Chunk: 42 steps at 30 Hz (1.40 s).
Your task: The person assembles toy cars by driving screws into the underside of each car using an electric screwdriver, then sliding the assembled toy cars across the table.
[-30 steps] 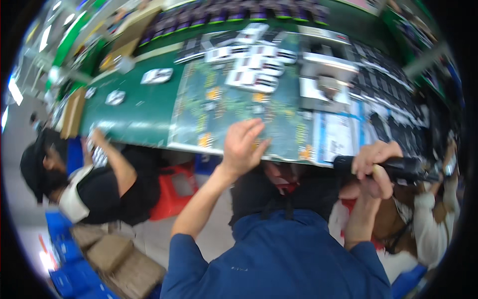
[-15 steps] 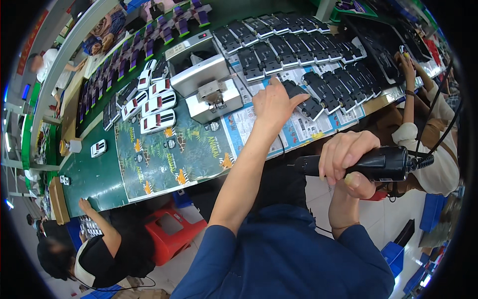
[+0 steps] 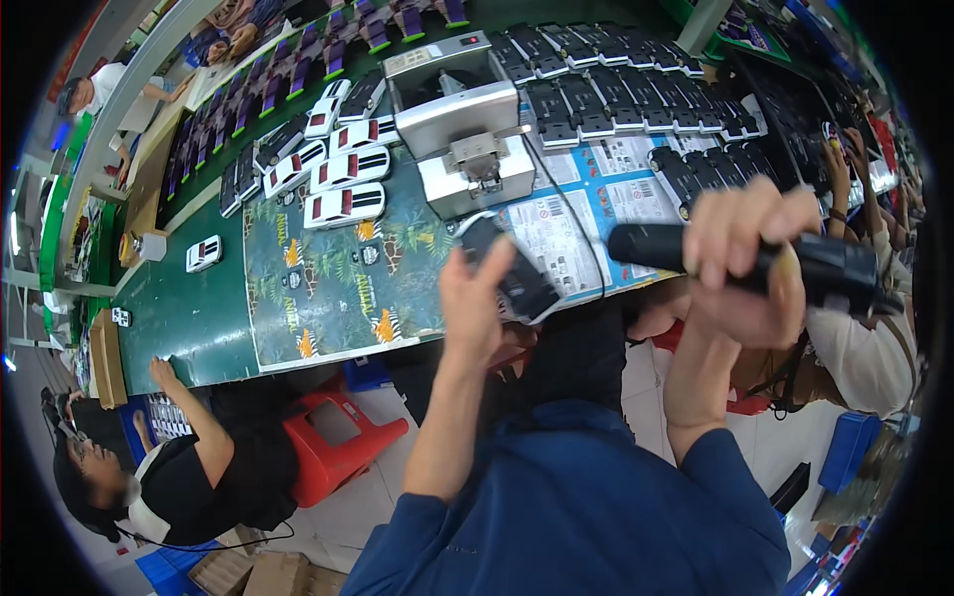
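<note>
My left hand is closed on a toy car at the table's near edge. The car is turned with its black underside up, and a strip of white body shows along its rim. In my right hand, smeared by motion, is a black electric screwdriver. Its body lies almost level, with the tip end toward the left, over the front edge of the table. Just beyond the held car stands a silver metal box machine, probably a screw feeder.
Rows of upturned black car undersides fill the back right. White toy cars cluster left of the machine; one white car lies farther left. Purple parts line the back. A red stool and co-workers are nearby.
My left hand has taken a toy car from the front row and carried it left, nearer to me. My right hand has risen slightly with the screwdriver. The whole view has shifted somewhat.
</note>
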Available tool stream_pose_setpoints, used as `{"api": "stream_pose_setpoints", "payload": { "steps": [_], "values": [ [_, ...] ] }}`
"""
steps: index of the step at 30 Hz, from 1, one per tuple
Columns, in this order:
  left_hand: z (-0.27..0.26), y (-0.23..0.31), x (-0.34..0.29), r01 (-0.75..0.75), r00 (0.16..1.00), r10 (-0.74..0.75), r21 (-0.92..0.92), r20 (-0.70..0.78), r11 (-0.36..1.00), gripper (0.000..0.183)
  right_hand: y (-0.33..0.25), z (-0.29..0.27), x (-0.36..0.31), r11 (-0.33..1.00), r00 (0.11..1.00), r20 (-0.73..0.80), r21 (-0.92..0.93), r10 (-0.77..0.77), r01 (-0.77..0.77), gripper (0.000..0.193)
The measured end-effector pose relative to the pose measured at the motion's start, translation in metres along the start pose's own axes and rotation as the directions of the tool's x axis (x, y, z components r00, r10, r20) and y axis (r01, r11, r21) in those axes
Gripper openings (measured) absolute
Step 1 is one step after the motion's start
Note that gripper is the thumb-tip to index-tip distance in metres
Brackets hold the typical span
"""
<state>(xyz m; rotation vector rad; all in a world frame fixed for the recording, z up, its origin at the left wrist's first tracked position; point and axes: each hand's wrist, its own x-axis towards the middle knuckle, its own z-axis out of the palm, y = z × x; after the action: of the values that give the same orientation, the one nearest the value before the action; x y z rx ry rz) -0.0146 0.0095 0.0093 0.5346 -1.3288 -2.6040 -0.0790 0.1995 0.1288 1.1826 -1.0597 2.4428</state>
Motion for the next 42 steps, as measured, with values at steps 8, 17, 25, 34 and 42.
{"api": "stream_pose_setpoints", "payload": {
  "steps": [8, 17, 25, 34, 42],
  "values": [
    [-0.055, 0.015, -0.014, -0.008, 0.999, 0.005, -0.079, -0.039, 0.997, 0.023, 0.121, 0.051, 0.029, 0.941, 1.000, -0.003, -0.337, 0.023, -0.023, 0.016],
    [-0.069, 0.015, -0.004, 0.062, 0.998, -0.059, -0.175, 0.023, 0.983, 0.022, 0.135, 0.079, 0.041, 0.855, 0.984, -0.019, -0.492, 0.176, -0.163, 0.013],
    [-0.061, 0.014, -0.007, 0.025, 0.997, -0.016, -0.124, 0.073, 0.992, 0.023, 0.104, 0.071, 0.026, 0.934, 0.931, -0.130, -0.070, 0.340, -0.351, 0.014],
    [-0.056, 0.019, -0.010, -0.003, 0.997, 0.011, -0.101, 0.074, 0.995, 0.021, 0.108, 0.092, -0.008, 0.955, 0.956, -0.019, -0.033, 0.294, -0.295, 0.014],
    [-0.057, 0.020, -0.013, -0.032, 0.998, 0.033, -0.003, 0.057, 0.999, 0.030, 0.117, 0.091, -0.017, 0.916, 0.922, 0.220, -0.321, 0.318, -0.239, 0.016]
  ]
}}
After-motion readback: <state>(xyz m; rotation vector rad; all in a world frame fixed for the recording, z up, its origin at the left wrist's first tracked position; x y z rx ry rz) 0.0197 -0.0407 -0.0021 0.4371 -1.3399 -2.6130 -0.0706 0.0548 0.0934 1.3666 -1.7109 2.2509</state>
